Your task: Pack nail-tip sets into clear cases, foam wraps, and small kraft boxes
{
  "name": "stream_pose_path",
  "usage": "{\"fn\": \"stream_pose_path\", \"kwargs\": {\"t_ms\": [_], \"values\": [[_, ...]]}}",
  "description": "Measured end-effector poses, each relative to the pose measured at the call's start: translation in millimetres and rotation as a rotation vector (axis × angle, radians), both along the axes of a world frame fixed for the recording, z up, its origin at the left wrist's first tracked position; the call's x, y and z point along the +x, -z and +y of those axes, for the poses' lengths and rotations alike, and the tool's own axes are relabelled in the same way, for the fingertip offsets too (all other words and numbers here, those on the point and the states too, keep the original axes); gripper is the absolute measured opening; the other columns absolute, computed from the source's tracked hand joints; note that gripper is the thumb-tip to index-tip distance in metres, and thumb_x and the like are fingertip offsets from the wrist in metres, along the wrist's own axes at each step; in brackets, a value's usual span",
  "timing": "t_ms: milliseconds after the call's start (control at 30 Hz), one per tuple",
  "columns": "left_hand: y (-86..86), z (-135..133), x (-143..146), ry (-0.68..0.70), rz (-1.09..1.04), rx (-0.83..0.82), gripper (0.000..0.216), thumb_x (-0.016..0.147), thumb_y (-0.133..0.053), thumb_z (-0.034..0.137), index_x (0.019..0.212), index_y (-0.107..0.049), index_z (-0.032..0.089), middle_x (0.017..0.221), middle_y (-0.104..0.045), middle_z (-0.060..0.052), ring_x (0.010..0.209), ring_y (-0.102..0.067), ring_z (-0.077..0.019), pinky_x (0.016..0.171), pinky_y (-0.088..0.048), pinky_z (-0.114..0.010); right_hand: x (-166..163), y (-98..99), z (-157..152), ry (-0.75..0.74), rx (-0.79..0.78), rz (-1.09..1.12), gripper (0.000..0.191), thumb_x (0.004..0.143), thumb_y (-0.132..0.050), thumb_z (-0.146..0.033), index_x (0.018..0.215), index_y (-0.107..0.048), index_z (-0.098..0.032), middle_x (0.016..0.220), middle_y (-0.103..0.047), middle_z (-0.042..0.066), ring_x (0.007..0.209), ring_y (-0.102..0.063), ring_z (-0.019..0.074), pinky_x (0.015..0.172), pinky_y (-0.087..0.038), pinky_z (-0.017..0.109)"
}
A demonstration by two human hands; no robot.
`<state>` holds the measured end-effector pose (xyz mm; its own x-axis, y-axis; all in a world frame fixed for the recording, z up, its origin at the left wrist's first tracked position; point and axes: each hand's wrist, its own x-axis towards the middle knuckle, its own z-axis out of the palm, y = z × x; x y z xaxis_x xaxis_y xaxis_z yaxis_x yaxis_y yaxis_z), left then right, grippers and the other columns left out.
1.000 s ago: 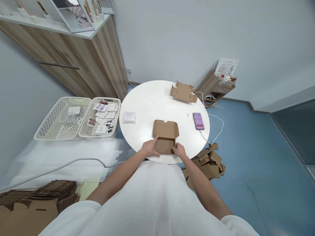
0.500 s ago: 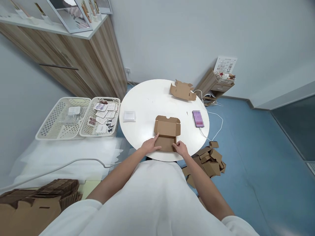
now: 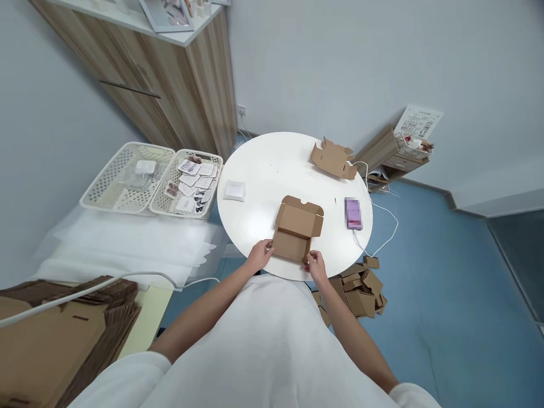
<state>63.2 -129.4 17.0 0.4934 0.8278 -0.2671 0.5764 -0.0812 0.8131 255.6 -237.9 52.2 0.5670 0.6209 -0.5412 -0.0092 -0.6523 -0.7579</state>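
A small brown cardboard box (image 3: 296, 231) lies on the round white table (image 3: 272, 175) near its front edge, its lid flap folded open toward the far side. My left hand (image 3: 259, 255) pinches the box's near left corner. At the near right corner, my right hand (image 3: 315, 265) has its fingers closed on the edge. Both forearms reach out from my white shirt.
A flat unfolded box (image 3: 334, 159), a small clear packet (image 3: 235, 190) and a phone on a white cable (image 3: 353, 213) lie on the table. Two white baskets (image 3: 153, 180) stand at left, folded boxes (image 3: 361, 283) litter the blue floor, and stacked cardboard blanks (image 3: 63, 334) sit at lower left.
My hands have slid from the box's sides back to its near corners. The camera has swung left and tilted down a little, shifting the room rightward in view.
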Motion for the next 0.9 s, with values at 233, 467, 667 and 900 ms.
{"fn": "stream_pose_path", "kwargs": {"t_ms": [233,467,667,900], "values": [[1.6,0.8,26.4,-0.064,-0.022,-0.013,0.038,0.082,-0.043,0.025,0.119,-0.048,0.018,0.105,-0.058,-0.006,0.082,-0.057,-0.0142,0.082,-0.046,-0.031,23.2,-1.4,9.0,0.022,0.050,0.136,0.025,0.076,-0.046,-0.039,0.094,-0.043,-0.023,0.092,-0.052,0.002,0.060,-0.060,0.0114,0.060,-0.052,0.027],[-5.7,6.0,61.6,-0.067,0.046,-0.058,0.052,0.080,-0.046,0.025,0.130,-0.033,0.022,0.113,-0.051,-0.008,0.094,-0.053,-0.0165,0.082,-0.046,-0.032,53.3,1.9,20.1,0.060,0.100,0.188,0.030,0.074,-0.049,-0.039,0.098,-0.044,-0.022,0.094,-0.053,0.003,0.067,-0.061,0.0134,0.062,-0.052,0.028],[-13.3,1.3,66.6,-0.137,0.080,-0.142,0.067,0.078,-0.051,0.029,0.136,-0.020,0.021,0.126,-0.041,-0.012,0.106,-0.048,-0.0194,0.080,-0.046,-0.031,58.6,16.6,21.8,0.019,0.159,0.206,0.041,0.073,-0.050,-0.045,0.107,-0.041,-0.023,0.110,-0.048,0.007,0.069,-0.060,0.0123,0.064,-0.050,0.027],[-20.2,-12.8,30.9,-0.195,0.141,-0.193,0.066,0.076,-0.054,0.034,0.134,-0.024,0.024,0.130,-0.038,-0.010,0.112,-0.043,-0.0215,0.081,-0.047,-0.033,48.1,19.3,-7.5,0.013,0.244,0.002,0.044,0.075,-0.048,-0.045,0.110,-0.037,-0.022,0.101,-0.046,0.005,0.059,-0.048,0.0083,0.059,-0.045,0.026]]}}
